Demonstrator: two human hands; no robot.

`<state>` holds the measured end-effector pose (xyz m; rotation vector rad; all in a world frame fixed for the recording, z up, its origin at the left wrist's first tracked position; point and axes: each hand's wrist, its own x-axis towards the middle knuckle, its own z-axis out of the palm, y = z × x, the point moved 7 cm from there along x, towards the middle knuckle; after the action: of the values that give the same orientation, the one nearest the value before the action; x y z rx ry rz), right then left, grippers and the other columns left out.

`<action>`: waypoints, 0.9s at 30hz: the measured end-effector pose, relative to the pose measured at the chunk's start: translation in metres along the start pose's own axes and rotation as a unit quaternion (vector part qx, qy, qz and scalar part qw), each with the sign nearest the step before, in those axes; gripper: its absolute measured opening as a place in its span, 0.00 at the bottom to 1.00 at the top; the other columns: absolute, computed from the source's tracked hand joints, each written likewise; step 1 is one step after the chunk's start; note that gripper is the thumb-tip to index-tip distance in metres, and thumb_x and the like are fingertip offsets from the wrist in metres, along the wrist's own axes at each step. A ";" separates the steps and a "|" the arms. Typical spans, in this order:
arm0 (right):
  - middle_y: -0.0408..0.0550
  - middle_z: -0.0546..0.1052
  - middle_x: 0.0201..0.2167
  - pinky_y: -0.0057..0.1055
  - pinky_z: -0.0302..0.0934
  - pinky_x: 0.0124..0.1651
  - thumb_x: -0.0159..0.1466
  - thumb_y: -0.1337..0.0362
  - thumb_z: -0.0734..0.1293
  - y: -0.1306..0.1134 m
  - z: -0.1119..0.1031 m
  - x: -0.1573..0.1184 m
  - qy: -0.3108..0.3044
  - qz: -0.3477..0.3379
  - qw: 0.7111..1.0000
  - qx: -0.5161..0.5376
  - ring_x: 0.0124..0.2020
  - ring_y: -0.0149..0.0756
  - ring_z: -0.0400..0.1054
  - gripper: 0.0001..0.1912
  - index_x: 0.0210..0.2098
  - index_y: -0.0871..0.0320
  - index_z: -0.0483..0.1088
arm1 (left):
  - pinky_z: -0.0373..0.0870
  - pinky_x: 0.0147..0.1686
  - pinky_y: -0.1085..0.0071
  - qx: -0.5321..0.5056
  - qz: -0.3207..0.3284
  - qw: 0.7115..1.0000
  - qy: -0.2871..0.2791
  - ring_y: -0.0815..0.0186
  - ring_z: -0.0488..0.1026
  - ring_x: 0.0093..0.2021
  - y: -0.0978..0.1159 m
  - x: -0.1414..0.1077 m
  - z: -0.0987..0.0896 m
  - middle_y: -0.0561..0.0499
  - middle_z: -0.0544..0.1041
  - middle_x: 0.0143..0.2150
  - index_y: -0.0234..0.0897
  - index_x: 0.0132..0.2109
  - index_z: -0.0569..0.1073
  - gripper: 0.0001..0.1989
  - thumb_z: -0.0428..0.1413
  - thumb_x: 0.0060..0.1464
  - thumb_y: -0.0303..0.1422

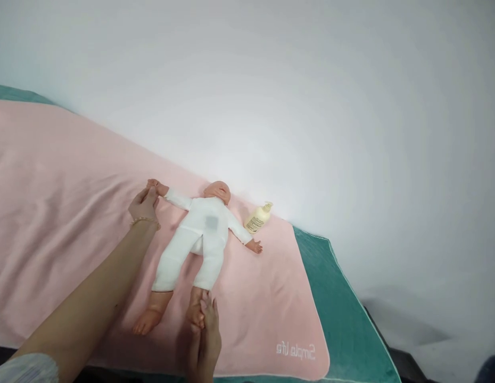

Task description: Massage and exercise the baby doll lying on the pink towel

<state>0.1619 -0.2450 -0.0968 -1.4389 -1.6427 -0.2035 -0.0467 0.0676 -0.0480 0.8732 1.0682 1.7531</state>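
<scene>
A baby doll (pixel 211 215) with a white cloth body lies on its back, arms spread and head away from me. At its outstretched arm on the left, my left hand (pixel 145 205) is closed around the doll's small hand (pixel 152 183). My right hand (pixel 211 330) grips the doll's foot (pixel 196 314) on the right from the side, fingers up along the ankle. The doll's other foot (pixel 148 320) rests free on the blanket, and its other arm (pixel 241 234) stretches right, untouched. A dark square patch marks the doll's chest.
Beside the doll's right-hand arm lies a pale yellow pump bottle (pixel 258 217), tilted by the wall. Beneath everything spreads a wrinkled pink blanket (pixel 271 303) with white lettering in one corner, over a green cover (pixel 335 287). A white wall (pixel 279 106) borders the far side.
</scene>
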 end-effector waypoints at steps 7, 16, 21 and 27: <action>0.54 0.70 0.59 0.44 0.64 0.60 0.71 0.66 0.55 -0.010 -0.026 0.073 -0.011 0.053 0.996 0.074 0.62 0.43 0.63 0.21 0.61 0.55 0.62 | 0.69 0.53 0.65 0.013 0.042 0.998 -0.053 0.58 0.73 0.49 0.021 -0.026 0.019 0.45 0.78 0.47 0.25 0.49 0.76 0.23 0.64 0.49 0.38; 0.55 0.69 0.59 0.41 0.62 0.59 0.71 0.61 0.54 0.006 -0.004 0.146 0.019 0.089 0.985 0.147 0.60 0.40 0.63 0.21 0.62 0.55 0.61 | 0.66 0.56 0.56 0.159 0.244 0.907 -0.303 0.55 0.72 0.51 0.028 -0.064 0.067 0.50 0.82 0.41 0.45 0.37 0.82 0.11 0.62 0.49 0.43; 0.54 0.70 0.57 0.40 0.61 0.60 0.71 0.60 0.55 0.008 0.006 0.158 0.006 0.091 0.983 0.156 0.60 0.39 0.64 0.20 0.60 0.56 0.63 | 0.66 0.55 0.56 0.171 0.254 0.871 -0.385 0.55 0.73 0.50 0.016 -0.067 0.077 0.50 0.82 0.41 0.47 0.38 0.83 0.11 0.61 0.50 0.43; 0.55 0.69 0.59 0.41 0.61 0.61 0.71 0.60 0.55 0.005 -0.005 0.139 0.014 0.108 0.981 0.161 0.62 0.40 0.62 0.20 0.61 0.55 0.62 | 0.66 0.57 0.56 0.120 0.182 0.918 -0.332 0.55 0.73 0.52 0.015 -0.059 0.068 0.48 0.81 0.44 0.42 0.39 0.82 0.14 0.63 0.47 0.44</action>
<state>0.1821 -0.1496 0.0021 -1.3430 -1.4072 0.1589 0.0291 0.0295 -0.0150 1.7600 0.6891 1.4310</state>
